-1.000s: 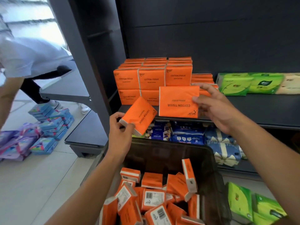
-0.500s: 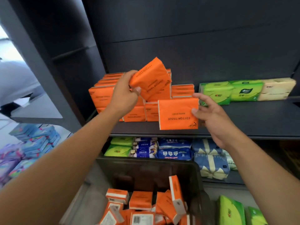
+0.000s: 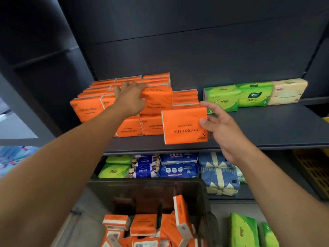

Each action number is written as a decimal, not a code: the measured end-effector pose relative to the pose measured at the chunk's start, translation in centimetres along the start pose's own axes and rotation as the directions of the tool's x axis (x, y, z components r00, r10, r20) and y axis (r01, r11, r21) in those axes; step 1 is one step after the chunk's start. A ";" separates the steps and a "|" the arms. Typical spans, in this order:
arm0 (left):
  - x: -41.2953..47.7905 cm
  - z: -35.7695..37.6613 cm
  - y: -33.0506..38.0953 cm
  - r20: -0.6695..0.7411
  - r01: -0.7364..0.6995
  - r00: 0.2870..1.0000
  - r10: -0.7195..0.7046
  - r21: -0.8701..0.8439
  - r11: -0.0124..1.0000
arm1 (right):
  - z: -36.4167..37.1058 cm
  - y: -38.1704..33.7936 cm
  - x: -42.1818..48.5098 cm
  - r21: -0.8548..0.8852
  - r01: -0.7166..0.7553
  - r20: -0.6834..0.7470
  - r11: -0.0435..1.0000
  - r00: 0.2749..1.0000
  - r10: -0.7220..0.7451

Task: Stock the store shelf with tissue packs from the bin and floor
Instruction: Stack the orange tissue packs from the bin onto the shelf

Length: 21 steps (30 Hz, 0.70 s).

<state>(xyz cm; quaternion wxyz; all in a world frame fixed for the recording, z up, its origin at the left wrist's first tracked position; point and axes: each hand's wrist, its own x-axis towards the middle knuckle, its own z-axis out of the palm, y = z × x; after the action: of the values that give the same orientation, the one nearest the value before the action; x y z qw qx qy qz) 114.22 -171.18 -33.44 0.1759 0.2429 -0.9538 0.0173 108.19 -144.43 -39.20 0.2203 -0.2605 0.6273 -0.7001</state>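
Note:
Stacked orange tissue packs (image 3: 87, 109) fill the left of the dark shelf (image 3: 267, 132). My left hand (image 3: 130, 98) grips an upright orange pack (image 3: 158, 100) at its left edge, on top of the front stack. My right hand (image 3: 220, 125) has its fingers spread, with fingertips on the right edge of another orange pack (image 3: 185, 125) that stands upright at the shelf front. Below, the dark bin (image 3: 147, 195) holds several loose orange packs (image 3: 144, 225).
Green packs (image 3: 220, 98) and a cream pack (image 3: 288, 91) line the shelf's back right. The lower shelf holds green, blue and bow-patterned packs (image 3: 219, 175). Green packs (image 3: 243, 230) lie on the floor at right, colourful packs (image 3: 10, 157) at far left. A yellow crate (image 3: 315, 168) sits far right.
My left hand has carried its orange pack from above the bin up onto the front stack. My right hand has stayed at the upright front pack.

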 end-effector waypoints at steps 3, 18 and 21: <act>-0.1 0.3 -0.6 0.027 0.020 0.999 -0.023 0.098 0.995 | -0.2 0.2 0.0 0.000 -0.002 -0.012 1.000 1.000 0.002; -2.6 0.4 -0.4 -0.035 0.021 0.999 -0.022 -0.028 0.999 | -0.6 -0.6 2.9 -0.036 0.085 -0.241 0.996 0.966 -0.091; -3.8 0.9 0.0 -0.122 -0.003 0.993 -0.001 -0.030 1.000 | -0.2 -1.0 4.5 -0.046 0.101 -0.285 0.994 0.952 -0.110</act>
<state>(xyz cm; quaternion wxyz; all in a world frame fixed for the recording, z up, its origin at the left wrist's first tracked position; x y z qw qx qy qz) 117.04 -169.56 -35.59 0.2374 0.2381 -0.9416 0.0176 104.62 -147.00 -37.84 0.0852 -0.1927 0.6486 -0.7313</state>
